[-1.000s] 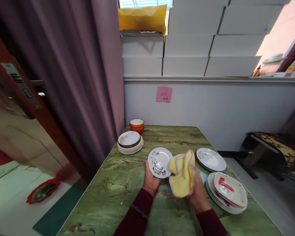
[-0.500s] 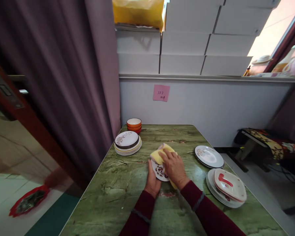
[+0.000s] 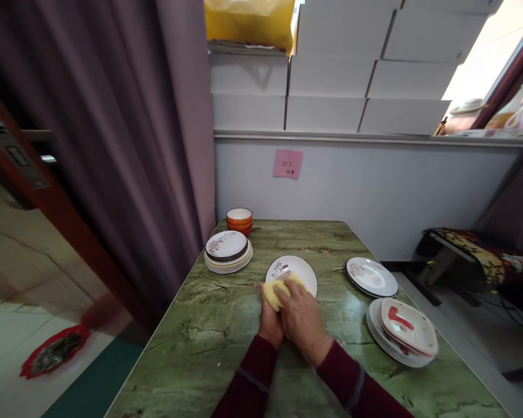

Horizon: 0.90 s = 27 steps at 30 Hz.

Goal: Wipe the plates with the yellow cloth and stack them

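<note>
1. Nearest: left hand (image 3: 271, 322), at the near-left edge of the small plate (image 3: 297, 266), gripping its rim; thumb and fingers partly covered, so their exact placing cannot be told.
2. Right hand (image 3: 304, 316), just beside the left, closed over the yellow cloth (image 3: 275, 295) and pressing it to the plate's near-left edge.
3. Cloth handling (judged): light, soft, limp; best bunched in the palm with fingers spread behind it.
4. Plate position: in front of the person, over the middle of the green table (image 3: 192, 354), patterned face up. Whether its underside touches the tabletop cannot be told.
5. Plate handling (judged): glazed ceramic by its look; stiff, fairly light, brittle at the rim, slippery if damp. Sound hold: thumb over the rim, fingers spread beneath, opposite the cloth's pressure.
6. Right side of table: square dish (image 3: 408, 326) with a red mark, lying on a stack of white plates (image 3: 379, 334); beyond it, dark-rimmed plates (image 3: 372, 277), stacked.
7. Left side, farther: stack of mixed plates (image 3: 227, 246), flowered one uppermost; just behind, stacked orange bowls (image 3: 239, 221).
8. Farthest: pink note (image 3: 288, 164) on the wall.
</note>
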{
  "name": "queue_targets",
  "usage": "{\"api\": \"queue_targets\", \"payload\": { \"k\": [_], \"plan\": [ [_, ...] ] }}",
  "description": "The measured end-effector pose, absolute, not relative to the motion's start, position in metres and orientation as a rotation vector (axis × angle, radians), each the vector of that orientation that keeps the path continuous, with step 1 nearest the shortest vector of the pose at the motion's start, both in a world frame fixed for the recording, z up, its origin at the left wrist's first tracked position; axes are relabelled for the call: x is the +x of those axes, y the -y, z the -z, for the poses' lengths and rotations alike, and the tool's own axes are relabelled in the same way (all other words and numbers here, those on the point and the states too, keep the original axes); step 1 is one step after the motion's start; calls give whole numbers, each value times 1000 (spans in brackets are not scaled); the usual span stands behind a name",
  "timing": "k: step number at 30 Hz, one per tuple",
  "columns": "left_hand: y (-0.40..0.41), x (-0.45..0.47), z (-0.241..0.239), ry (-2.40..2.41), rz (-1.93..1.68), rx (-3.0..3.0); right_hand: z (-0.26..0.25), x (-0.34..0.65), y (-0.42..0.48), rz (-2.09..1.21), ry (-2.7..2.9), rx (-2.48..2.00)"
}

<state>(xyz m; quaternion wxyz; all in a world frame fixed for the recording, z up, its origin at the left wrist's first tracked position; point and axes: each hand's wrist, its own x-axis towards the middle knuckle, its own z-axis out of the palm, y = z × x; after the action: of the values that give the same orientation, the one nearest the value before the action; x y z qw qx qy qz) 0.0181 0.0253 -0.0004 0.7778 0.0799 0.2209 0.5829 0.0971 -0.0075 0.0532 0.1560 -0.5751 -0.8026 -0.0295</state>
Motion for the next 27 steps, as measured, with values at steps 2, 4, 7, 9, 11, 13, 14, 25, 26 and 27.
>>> {"api": "queue_targets", "payload": {
  "k": [2, 4, 7, 9, 11, 13, 14, 25, 26, 27],
  "plan": [
    [-24, 23, -2, -480, -1299, 175, -64, 105, -13, 163, 2267, -1638],
    [-26, 25, -4, -473, -1323, 195, -70, 117, -29, 244, 2212, -1679],
    [-32, 21, -4, -477, -1372, 209, -65, 132, -34, 293, 2104, -1787],
    [-37, 15, -1, -495, -1412, 191, -53, 139, -24, 230, 2035, -1839],
    [-40, 10, 3, -527, -1443, 176, -42, 148, -13, 37, 1961, -1840],
    [-42, 7, 6, -563, -1447, 171, -37, 163, -7, -316, 1790, -1773],
    [-42, 6, 7, -582, -1445, 167, -38, 173, -7, -484, 1667, -1724],
    [-28, 6, 9, -550, -1176, 233, -120, 199, -40, -1141, 1496, -1226],
    [-27, 5, 10, -514, -1150, 246, -123, 195, -39, -1221, 1639, -1221],
    [-27, 5, 11, -481, -1129, 254, -125, 192, -39, -1268, 1769, -1229]
  ]
}}
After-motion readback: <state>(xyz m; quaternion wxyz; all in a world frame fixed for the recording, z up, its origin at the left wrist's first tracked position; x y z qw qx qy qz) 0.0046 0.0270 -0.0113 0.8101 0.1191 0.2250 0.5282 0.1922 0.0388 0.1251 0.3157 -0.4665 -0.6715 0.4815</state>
